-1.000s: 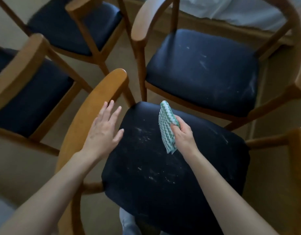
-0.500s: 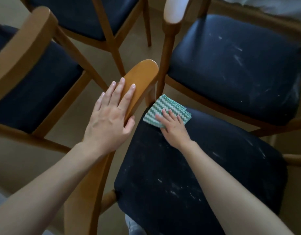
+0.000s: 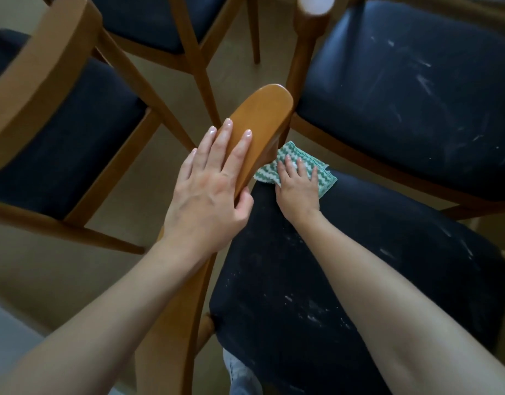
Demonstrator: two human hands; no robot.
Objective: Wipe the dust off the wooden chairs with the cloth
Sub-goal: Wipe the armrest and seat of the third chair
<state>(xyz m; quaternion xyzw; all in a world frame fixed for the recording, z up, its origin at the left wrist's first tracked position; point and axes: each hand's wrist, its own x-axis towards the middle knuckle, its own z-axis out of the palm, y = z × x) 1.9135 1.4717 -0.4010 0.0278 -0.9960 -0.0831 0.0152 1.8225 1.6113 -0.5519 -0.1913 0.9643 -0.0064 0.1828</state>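
Note:
Right below me is a wooden chair with a dark, dusty seat [image 3: 359, 266] and a curved wooden backrest [image 3: 262, 109] on its left side. My left hand [image 3: 211, 189] rests flat on that backrest, fingers straight along the top and thumb against its inner side. A green and white zigzag cloth [image 3: 317, 172] lies flat on the far left corner of the seat. My right hand [image 3: 298, 189] presses it down with straight, spread fingers. White dust specks cover the near half of the seat.
Three more wooden chairs with dark seats stand close around: one at the left [image 3: 60, 132], one at the top [image 3: 160, 21] and a dusty one at the upper right [image 3: 402, 89]. Beige floor [image 3: 46, 280] shows between them.
My right hand went from holding the cloth upright above the seat to pressing it flat on the far corner. My left hand came down onto the backrest and stays there.

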